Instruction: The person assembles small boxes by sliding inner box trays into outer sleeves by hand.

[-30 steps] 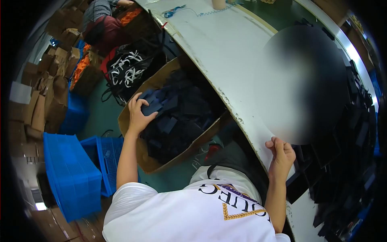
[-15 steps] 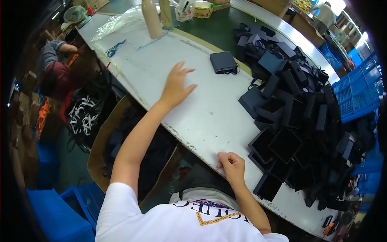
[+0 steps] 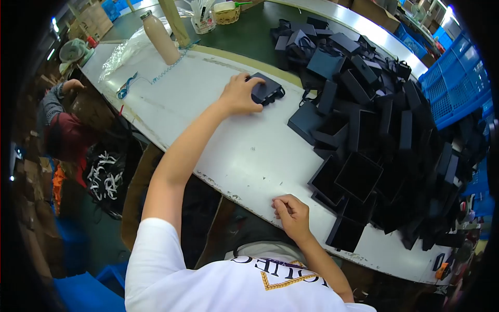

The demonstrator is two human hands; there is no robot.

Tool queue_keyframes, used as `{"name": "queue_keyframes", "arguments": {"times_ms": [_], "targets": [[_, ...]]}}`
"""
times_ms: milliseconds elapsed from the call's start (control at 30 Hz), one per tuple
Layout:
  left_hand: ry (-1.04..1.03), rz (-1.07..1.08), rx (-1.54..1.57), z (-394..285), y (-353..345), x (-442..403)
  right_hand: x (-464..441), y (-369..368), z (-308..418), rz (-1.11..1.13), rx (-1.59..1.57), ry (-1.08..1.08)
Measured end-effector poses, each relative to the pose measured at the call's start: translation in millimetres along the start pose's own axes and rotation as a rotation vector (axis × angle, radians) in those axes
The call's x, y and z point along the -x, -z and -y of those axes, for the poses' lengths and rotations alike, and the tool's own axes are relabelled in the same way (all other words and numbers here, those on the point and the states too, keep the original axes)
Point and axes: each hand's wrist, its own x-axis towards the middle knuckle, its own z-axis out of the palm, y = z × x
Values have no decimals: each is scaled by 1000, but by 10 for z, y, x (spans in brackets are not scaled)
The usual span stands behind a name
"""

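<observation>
My left hand (image 3: 241, 95) reaches across the white table, its thumb and fingers closed around the left end of a small black box (image 3: 269, 89). The box sits on the tabletop, and dark ribbon or cord shows at its right side. Close to the table's front edge, my right hand (image 3: 294, 214) is curled into a loose fist with nothing visible in it. Right of both hands lies a big heap of black boxes (image 3: 358, 177), several of them open with their hollow insides showing.
A bottle (image 3: 160, 39), clear plastic wrap and a blue coiled cord (image 3: 128, 87) are on the white table's (image 3: 208, 148) far left. Blue crates (image 3: 457, 83) stand at right. A cardboard box is below the table edge; another person (image 3: 67, 130) is at left.
My left hand has moved from open above the table onto the black box and closed on it. My right hand stays curled by the table edge. The view has shifted slightly.
</observation>
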Motion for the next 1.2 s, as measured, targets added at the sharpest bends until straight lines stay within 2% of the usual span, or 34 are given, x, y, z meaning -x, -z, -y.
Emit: {"name": "queue_keyframes", "arguments": {"times_ms": [67, 133, 200, 267, 300, 333, 400, 533, 600, 700, 800, 900, 1000, 1100, 1200], "targets": [[-2, -258, 238, -41, -79, 485, 0, 10, 16, 0, 39, 49], [-56, -420, 299, -330, 93, 1099, -14, 4, 19, 2, 82, 112], [83, -437, 615, -586, 115, 1672, -20, 0, 13, 1, 127, 174], [197, -400, 538, -741, 45, 2087, -21, -10, 32, 12, 179, 239], [261, -364, 286, -773, -30, 2192, -1, -16, 45, 36, 234, 237], [361, -274, 133, -782, -103, 2266, 14, -44, 59, 39, 286, 367], [376, -195, -75, -839, -144, 2418, 15, -97, 98, 22, 398, 635], [286, -110, -116, -903, -34, 2483, 115, -233, 198, 97, 532, 710], [248, -78, -94, -891, 33, 2471, 110, -243, 171, 125, 571, 675], [153, -116, -122, -674, 127, 2253, 50, -282, 94, 76, 565, 665], [-77, -305, -135, -678, 159, 1806, -23, -336, 103, 76, 571, 674], [-107, 3, -183, -702, 61, 1408, -80, -369, 27, 113, 652, 693], [-71, 408, -303, -849, 99, 1129, -92, -369, 13, 118, 707, 692], [-92, 228, -159, -811, 20, 1170, -93, -366, 11, 102, 721, 696], [-110, 47, 530, -666, 156, 1364, -96, -364, -2, 95, 718, 693]]}}
